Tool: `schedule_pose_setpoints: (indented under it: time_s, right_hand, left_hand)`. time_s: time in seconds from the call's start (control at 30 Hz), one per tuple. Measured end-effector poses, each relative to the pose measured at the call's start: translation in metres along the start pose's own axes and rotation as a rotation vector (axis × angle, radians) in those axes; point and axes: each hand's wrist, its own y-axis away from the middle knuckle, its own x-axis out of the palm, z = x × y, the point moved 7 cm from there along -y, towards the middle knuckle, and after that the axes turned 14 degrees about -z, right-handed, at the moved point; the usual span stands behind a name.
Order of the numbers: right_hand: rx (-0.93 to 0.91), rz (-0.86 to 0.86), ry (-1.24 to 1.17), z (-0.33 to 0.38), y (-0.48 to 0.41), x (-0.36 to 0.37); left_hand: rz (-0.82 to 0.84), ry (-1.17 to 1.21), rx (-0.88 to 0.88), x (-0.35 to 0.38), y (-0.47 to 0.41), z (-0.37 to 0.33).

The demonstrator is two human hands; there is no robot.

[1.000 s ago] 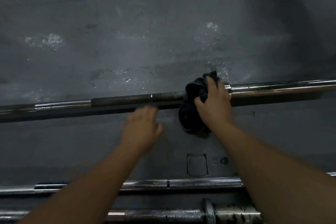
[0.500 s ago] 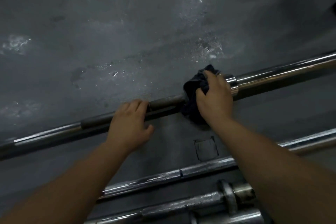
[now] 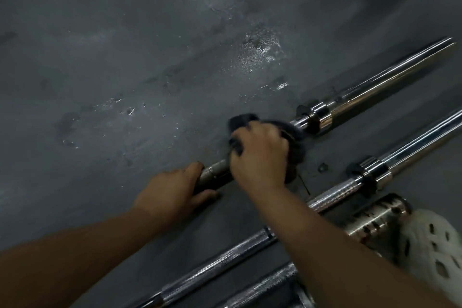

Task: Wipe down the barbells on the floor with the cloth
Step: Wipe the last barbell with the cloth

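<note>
Right hand (image 3: pixel 260 155) clamps the dark cloth (image 3: pixel 296 144) round the far barbell (image 3: pixel 375 87), which lies 8-to-2 o'clock on the floor (image 3: pixel 125 57). Left hand (image 3: pixel 172 192), at its 8 o'clock, grips the same shaft, fingers curled over. The right forearm (image 3: pixel 325 245) crosses the middle barbell (image 3: pixel 337 192) and the rusty near barbell (image 3: pixel 375 215). At 4 o'clock is possibly a white shoe (image 3: pixel 435 252).

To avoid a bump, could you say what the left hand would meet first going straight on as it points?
Most likely the right hand, gripping the cloth on the same bar just ahead of the left hand.

Three barbells (image 3: pixel 390 87) lie side by side on the floor (image 3: pixel 125 57) (farthest under both hands).
</note>
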Motion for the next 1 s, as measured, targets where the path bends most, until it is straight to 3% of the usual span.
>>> schedule_pose_setpoints:
  time_s: [0.13, 0.17, 0.23, 0.27, 0.33, 0.43, 0.53, 0.57, 0.67, 0.7, 0.8, 0.87, 0.9, 0.93, 1.0]
  right_hand:
    - [-0.456, 0.205, -0.083, 0.003, -0.004, -0.001]
    - [-0.442, 0.191, -0.025, -0.014, -0.018, -0.003]
    - [-0.135, 0.055, 0.049, -0.055, -0.04, -0.011]
    - [0.025, -0.021, 0.029, -0.058, -0.038, -0.012]
    - [0.113, -0.053, -0.02, -0.022, -0.015, -0.001]
    - [-0.217, 0.184, -0.153, 0.045, 0.022, 0.013]
    - [-0.476, 0.265, -0.078, 0.019, -0.005, 0.005]
    - [-0.394, 0.19, -0.002, -0.005, -0.025, 0.0]
    - [0.159, -0.107, -0.036, -0.055, -0.041, -0.013]
    - [0.195, -0.133, -0.055, -0.037, -0.029, -0.005]
    - [-0.053, 0.083, -0.233, 0.052, 0.018, 0.018]
    - [-0.295, 0.263, -0.292, 0.071, 0.023, 0.014]
    - [-0.387, 0.272, -0.242, 0.061, 0.012, 0.009]
    - [-0.409, 0.265, -0.167, 0.039, -0.007, 0.009]
    - [-0.181, 0.149, -0.028, -0.017, -0.053, 0.004]
  left_hand:
    - [0.025, 0.054, -0.062, -0.003, -0.005, 0.006]
    - [0.034, 0.069, -0.077, -0.002, -0.005, 0.008]
    - [0.06, 0.083, -0.106, 0.001, -0.007, 0.013]
    - [0.068, 0.083, -0.121, 0.002, -0.007, 0.016]
    - [0.08, 0.114, -0.133, 0.006, -0.012, 0.021]
    - [0.119, 0.289, -0.18, 0.006, -0.018, 0.026]
    - [0.19, 0.328, -0.157, -0.002, -0.025, 0.023]
    - [0.204, 0.333, -0.142, -0.003, -0.027, 0.022]
    - [0.239, 0.397, -0.159, 0.0, -0.033, 0.029]
    - [0.244, 0.422, -0.165, -0.002, -0.035, 0.029]
    - [0.122, 0.447, -0.176, -0.028, -0.042, 0.034]
    - [-0.031, 0.24, -0.108, -0.049, -0.043, 0.036]
    - [-0.097, 0.102, -0.06, -0.054, -0.037, 0.038]
    - [-0.158, -0.001, -0.039, -0.055, -0.029, 0.039]
    - [-0.263, -0.053, -0.011, -0.044, -0.01, 0.038]
